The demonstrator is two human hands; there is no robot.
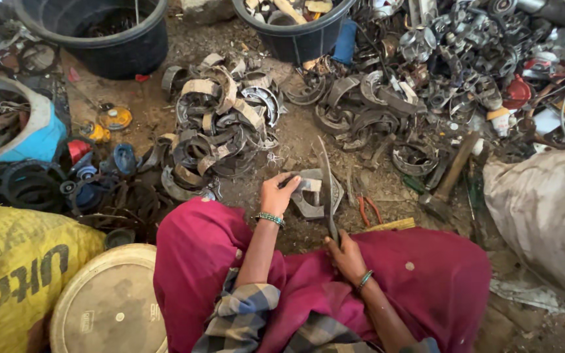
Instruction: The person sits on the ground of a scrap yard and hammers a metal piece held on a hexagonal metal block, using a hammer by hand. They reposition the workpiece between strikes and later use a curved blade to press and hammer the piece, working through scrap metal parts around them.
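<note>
My left hand grips a curved grey metal brake shoe and steadies it on the dirt floor in front of my knees. My right hand is closed around the handle of a long thin blade-like tool, whose tip points away from me across the brake shoe. Both wrists wear bead bangles. My lap is covered by magenta cloth. A pile of similar curved brake shoes lies just beyond my left hand.
Two black tubs stand at the back. A heap of metal scrap fills the upper right. Red-handled pliers and a hammer lie right of the tool. A yellow sack, round lid, and grey sack flank me.
</note>
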